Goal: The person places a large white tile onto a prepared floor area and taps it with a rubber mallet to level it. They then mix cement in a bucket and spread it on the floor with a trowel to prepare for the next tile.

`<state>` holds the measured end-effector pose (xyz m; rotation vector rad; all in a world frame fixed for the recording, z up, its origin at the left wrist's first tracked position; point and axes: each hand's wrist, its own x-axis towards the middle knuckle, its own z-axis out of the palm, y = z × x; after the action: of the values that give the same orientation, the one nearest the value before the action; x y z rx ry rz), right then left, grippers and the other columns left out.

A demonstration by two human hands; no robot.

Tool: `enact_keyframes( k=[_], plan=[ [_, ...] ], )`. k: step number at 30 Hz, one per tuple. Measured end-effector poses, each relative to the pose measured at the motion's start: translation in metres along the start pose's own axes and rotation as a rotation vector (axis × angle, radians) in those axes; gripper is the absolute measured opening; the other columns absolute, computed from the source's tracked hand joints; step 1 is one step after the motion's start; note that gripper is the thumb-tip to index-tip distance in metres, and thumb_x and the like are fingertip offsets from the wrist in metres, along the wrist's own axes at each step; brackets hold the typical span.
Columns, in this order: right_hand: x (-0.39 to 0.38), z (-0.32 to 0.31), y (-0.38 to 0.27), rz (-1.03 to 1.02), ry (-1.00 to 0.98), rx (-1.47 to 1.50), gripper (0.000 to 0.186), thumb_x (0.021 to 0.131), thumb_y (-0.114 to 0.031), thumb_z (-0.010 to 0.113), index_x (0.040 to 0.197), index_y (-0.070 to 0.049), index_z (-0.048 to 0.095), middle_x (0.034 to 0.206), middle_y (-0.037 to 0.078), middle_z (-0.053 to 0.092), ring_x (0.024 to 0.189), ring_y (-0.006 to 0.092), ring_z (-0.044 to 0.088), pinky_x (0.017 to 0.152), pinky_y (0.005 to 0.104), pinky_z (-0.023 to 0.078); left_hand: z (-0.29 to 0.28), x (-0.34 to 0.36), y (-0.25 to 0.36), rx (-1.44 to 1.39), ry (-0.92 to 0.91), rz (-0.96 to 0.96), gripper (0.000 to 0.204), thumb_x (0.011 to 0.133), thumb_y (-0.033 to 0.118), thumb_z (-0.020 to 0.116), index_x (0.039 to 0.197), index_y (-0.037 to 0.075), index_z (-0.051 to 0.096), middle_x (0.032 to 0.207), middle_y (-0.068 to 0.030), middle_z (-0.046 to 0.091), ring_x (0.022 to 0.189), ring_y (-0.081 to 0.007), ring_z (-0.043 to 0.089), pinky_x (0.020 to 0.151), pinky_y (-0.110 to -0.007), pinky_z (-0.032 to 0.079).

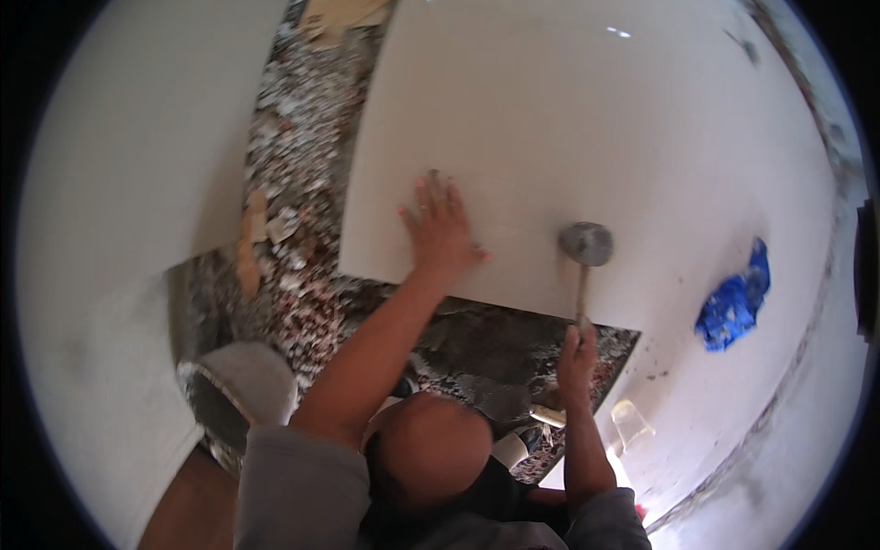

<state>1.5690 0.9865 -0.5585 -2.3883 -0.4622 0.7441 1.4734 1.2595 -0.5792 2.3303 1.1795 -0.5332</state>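
My left hand point(440, 225) lies spread and flat on a large pale floor tile point(541, 119), close to its left edge. My right hand point(577, 353) is wrapped around the handle of a mallet point(585, 243). The mallet's round grey head is over the same tile, to the right of my left hand; whether it touches the surface I cannot tell. Below the tile's near edge, dark wet mortar point(477, 344) shows in a gap between my arms.
A bucket point(261, 376) stands at the lower left. Rubble point(302, 183) fills a strip beside another pale slab point(137, 156), with a wood scrap point(247, 252) on it. Crumpled blue plastic point(733, 302) and a clear cup point(632, 422) lie at the right. Cardboard point(339, 14) is at the top.
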Motion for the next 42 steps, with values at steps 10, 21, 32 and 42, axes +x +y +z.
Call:
enact_keyframes(
  k=[10,21,32,42],
  plan=[
    [0.033,-0.009,-0.038,-0.046,-0.043,0.438,0.028,0.095,-0.014,0.050,0.115,0.006,0.048,0.090,0.017,0.062,0.074,0.0241,0.059,0.065,0.0368,0.047,0.001,-0.006,0.002,-0.037,-0.025,-0.105,0.123,0.065,0.053,0.077,0.148,-0.004,0.007,0.154,-0.0255,0.001,0.142,-0.0457,-0.001,0.101,-0.075,0.014],
    [0.053,-0.017,-0.022,-0.353,-0.161,-0.242,0.031,0.095,-0.027,0.053,0.105,0.003,0.054,0.076,0.017,0.061,0.065,0.0247,0.058,0.061,0.0375,0.046,-0.004,-0.006,0.005,-0.077,-0.061,-0.111,0.122,0.065,0.050,0.078,0.147,-0.004,0.007,0.154,-0.0255,0.003,0.142,-0.0459,0.000,0.101,-0.076,0.014],
    [0.058,-0.009,-0.041,-0.170,0.005,-0.137,0.029,0.095,-0.025,0.055,0.099,0.003,0.056,0.069,0.011,0.058,0.061,0.0206,0.056,0.058,0.0346,0.045,-0.005,-0.005,0.004,-0.057,-0.059,-0.114,0.121,0.066,0.051,0.078,0.147,-0.004,0.006,0.155,-0.0247,0.000,0.142,-0.0444,0.001,0.101,-0.075,0.014],
    [0.114,0.044,-0.119,-0.254,-0.099,-0.117,0.030,0.092,-0.026,0.057,0.099,0.004,0.055,0.072,0.024,0.060,0.067,0.0418,0.059,0.061,0.0450,0.046,-0.006,-0.008,0.004,-0.044,-0.019,-0.116,0.121,0.066,0.053,0.077,0.147,-0.004,0.007,0.155,-0.0247,0.002,0.143,-0.0432,0.001,0.102,-0.075,0.014]
  ],
)
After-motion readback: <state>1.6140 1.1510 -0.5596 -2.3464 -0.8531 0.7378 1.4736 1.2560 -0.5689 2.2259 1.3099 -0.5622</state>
